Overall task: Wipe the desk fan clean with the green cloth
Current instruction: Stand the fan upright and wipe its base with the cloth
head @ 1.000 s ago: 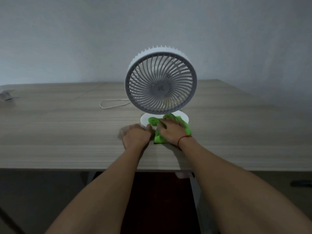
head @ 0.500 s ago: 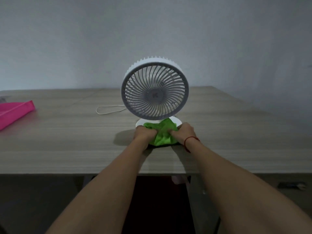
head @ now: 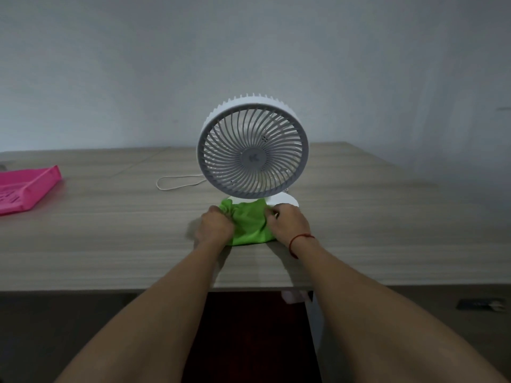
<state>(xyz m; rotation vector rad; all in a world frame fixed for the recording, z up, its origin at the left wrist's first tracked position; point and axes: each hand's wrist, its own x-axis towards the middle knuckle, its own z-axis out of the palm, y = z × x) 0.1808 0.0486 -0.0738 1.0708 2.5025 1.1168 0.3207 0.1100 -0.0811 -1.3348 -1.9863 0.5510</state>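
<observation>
The green cloth (head: 249,225) covers most of the fan's base (head: 287,202); the pink tray (head: 27,189) runs off the left edge.

A plain indoor room, perhaps an office or home: a long wood-grain laminate desk (head: 110,244) across mid-frame against a bare grey-white painted wall (head: 138,64).

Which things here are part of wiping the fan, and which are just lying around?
Part of the job:
desk fan
green cloth
left hand
right hand

Lying about:
pink tray
white cord
</observation>
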